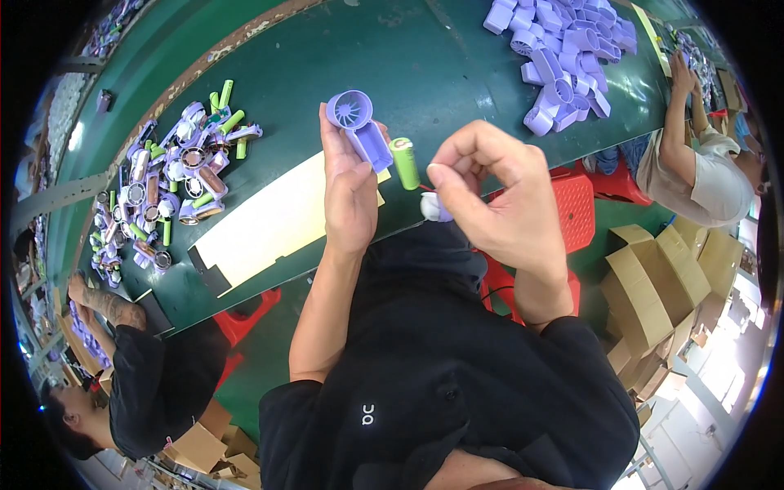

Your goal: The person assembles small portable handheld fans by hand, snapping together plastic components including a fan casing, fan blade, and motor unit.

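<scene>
Above the green table (457,49), left hand (349,184) grips a lilac plastic fan housing (359,126), green cylindrical battery (403,162) just beside, while right hand (498,196) pinches a small white part (431,207).

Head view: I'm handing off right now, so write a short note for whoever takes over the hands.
Left hand: holds a purple fan housing, round grille up.
Right hand: pinches a small white part; a green battery cell hangs between the hands, apparently on a red wire.
Table: empty purple housings far right, mixed fan parts and cells left, cream card in front.
Done: cell looks wired.
Left: cell is not yet in the housing.
</scene>
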Tool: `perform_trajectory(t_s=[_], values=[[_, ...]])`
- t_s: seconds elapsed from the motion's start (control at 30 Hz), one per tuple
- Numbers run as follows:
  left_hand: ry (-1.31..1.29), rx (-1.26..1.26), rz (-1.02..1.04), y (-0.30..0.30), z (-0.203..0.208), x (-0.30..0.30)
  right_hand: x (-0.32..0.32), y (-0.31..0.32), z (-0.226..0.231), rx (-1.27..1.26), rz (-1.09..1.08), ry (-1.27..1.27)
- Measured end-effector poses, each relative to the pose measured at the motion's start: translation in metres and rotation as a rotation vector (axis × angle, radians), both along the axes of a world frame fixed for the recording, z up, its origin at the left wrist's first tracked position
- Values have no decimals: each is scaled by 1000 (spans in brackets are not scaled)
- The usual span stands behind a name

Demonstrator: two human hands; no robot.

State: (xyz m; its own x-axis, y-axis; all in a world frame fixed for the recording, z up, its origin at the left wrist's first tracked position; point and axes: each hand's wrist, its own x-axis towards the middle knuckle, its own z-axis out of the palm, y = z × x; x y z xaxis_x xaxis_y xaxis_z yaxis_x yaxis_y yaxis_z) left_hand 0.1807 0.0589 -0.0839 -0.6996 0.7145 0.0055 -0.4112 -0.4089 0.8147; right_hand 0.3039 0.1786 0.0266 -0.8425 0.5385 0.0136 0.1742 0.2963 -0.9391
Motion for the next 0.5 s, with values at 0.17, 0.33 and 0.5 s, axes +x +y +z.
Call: perform_trajectory(t_s=[0.17,0.33,0.5], values=[[-149,18,-4,10,-21,7,0,1,-9,-140,-8,11],[-76,22,-36,9,17,17,-2,-1,-20,-105,-55,4],[52,-46,-172,0,27,12,-6,5,-17,6,-35,-31]])
